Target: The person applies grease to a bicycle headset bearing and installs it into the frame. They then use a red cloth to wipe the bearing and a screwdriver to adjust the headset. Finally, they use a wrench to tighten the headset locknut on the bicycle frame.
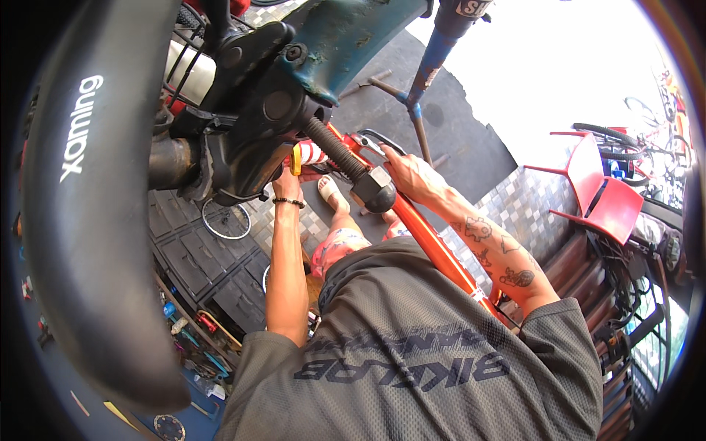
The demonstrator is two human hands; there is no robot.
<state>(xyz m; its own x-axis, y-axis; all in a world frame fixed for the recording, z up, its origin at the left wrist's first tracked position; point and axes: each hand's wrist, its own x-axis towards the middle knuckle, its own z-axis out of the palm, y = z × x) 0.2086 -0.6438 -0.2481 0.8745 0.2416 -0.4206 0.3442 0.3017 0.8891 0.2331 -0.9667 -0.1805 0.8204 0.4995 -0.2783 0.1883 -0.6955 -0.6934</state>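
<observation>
An orange bicycle frame tube (441,257) runs diagonally between my arms. My left hand (289,180), below a beaded bracelet, is closed beside a red-and-white object (312,153) with a yellow edge (296,159); its fingers are partly hidden, and what they hold is unclear. On the other side of the tube, my right hand (414,176) has its fingers bent at a silver metal part (366,145) by the frame. A black curved cable or lever passes near these fingertips. The black clamp (250,110) and its threaded bolt (334,151) partly cover the work area.
A black saddle (95,220) looms close at the left. Above is a worn teal stand arm (353,44); a blue stand leg (434,66) is beyond. Red chairs (596,187) and several bicycles are at the right. Black drawers (187,250) and a wheel (226,220) lie at the left.
</observation>
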